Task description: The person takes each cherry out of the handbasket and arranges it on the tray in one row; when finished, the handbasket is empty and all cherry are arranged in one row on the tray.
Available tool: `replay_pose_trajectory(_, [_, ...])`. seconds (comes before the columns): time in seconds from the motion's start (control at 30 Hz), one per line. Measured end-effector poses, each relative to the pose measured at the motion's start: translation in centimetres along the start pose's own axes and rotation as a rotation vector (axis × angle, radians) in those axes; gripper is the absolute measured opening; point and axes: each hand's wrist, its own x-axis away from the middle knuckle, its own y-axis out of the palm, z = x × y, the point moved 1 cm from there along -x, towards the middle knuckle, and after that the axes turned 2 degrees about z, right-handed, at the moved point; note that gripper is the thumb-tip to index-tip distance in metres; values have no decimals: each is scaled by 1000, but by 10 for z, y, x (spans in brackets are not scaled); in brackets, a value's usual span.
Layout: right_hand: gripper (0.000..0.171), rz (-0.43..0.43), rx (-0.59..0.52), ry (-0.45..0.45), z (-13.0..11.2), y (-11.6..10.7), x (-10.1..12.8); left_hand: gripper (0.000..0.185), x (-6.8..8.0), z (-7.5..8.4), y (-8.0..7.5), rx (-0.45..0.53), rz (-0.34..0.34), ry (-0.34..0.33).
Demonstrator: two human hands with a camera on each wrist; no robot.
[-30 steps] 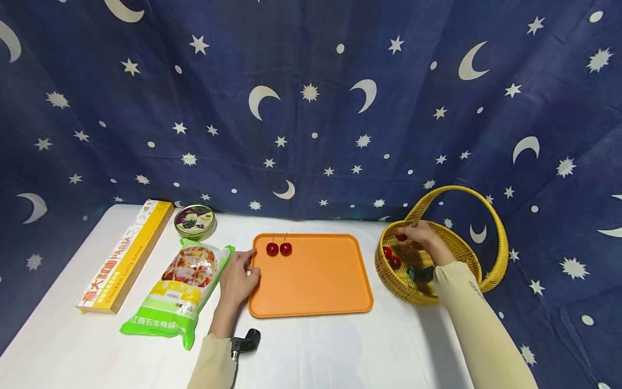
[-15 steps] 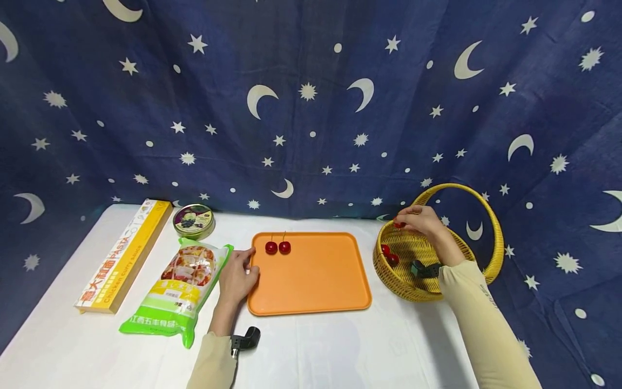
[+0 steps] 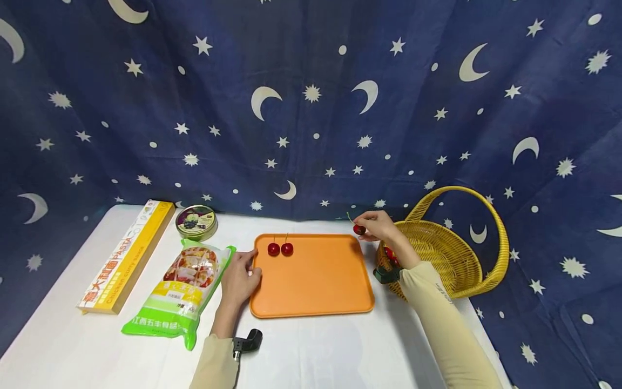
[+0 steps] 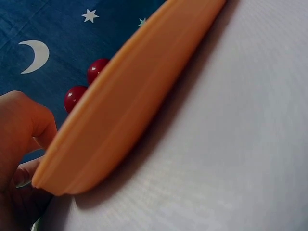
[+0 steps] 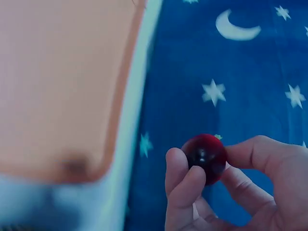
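My right hand (image 3: 376,226) pinches a dark red cherry (image 3: 359,229) (image 5: 206,156) between thumb and fingertips, just above the far right corner of the orange tray (image 3: 316,292). Two more cherries (image 3: 280,249) (image 4: 85,86) lie side by side on the tray near its far left corner. My left hand (image 3: 241,276) rests against the tray's left edge (image 4: 120,125), thumb and fingers curled at the rim. A yellow wicker basket (image 3: 452,259) with a tall handle stands right of the tray; a few red cherries (image 3: 390,254) show inside it behind my right wrist.
On the white table, left of the tray, lie a green and yellow food bag (image 3: 182,286), a long yellow pasta box (image 3: 126,256) and a round tin (image 3: 196,222). A dark blue cloth with moons and stars (image 3: 311,108) hangs behind.
My right hand has lifted out of the basket with a cherry and moved left to the tray's far right corner. The left hand has stayed at the tray's edge.
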Motion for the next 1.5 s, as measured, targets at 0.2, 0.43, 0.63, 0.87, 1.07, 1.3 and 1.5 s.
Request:
replay_pose_trajectory(0.2, [36, -79, -32, -46, 1, 44, -9, 47, -2, 1, -1, -3, 7, 7])
replay_pose_trajectory(0.43, [33, -118, -28, -69, 8, 92, -17, 48, -2, 1, -1, -6, 13, -4])
replay_pose_trajectory(0.63, [30, -126, -62, -23, 15, 118, -23, 48, -2, 1, -2, -13, 9, -5])
replay_pose_trajectory(0.87, [27, -113, -84, -1, 18, 133, -26, 47, -2, 2, -2, -6, 10, -8])
replay_pose_trajectory(1.07, [25, -139, -93, 32, 24, 141, -27, 48, -2, 2, -1, -4, -3, -22])
replay_pose_trajectory(1.3, [27, -153, -65, 4, 23, 144, -26, 48, -2, 2, -1, -10, 13, -14])
replay_pose_trajectory(1.5, [29, -160, -50, -3, 23, 144, -26, 47, -1, 1, 0, -3, 15, -13])
